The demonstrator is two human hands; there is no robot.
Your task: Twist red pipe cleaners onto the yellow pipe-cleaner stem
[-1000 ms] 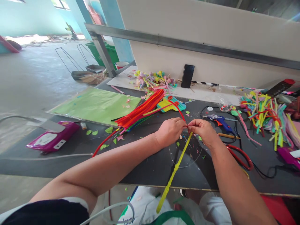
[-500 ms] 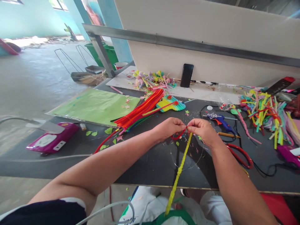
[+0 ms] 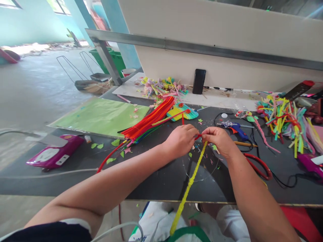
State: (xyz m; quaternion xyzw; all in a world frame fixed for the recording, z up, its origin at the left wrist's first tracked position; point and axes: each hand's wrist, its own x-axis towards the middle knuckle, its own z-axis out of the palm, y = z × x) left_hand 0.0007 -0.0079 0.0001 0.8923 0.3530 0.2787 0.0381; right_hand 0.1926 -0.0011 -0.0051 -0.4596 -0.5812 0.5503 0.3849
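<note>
Between my two hands runs a red pipe cleaner (image 3: 198, 136), gripped at both sides over the dark table. My left hand (image 3: 183, 139) is closed on it with the back of the hand turned up; a red end sticks up behind the knuckles. With thumb and index finger my right hand (image 3: 214, 138) pinches the red piece close to the top of a long twisted yellow pipe cleaner stem (image 3: 190, 183). The yellow stem slants down past the table edge toward my lap. Inside the fingers, the join of red and yellow is hidden.
Left of my hands lie a bundle of red pipe cleaners (image 3: 151, 117) and a green sheet (image 3: 101, 116). A blue glue gun (image 3: 238, 130) and red-handled scissors (image 3: 259, 166) are at right. Behind stand a phone (image 3: 199, 81) and coloured pipe cleaner piles (image 3: 285, 116).
My left hand has turned over, back upward, and moved slightly left and down. The red loop below it now shows as an end above the knuckles. My right hand keeps its pinch.
</note>
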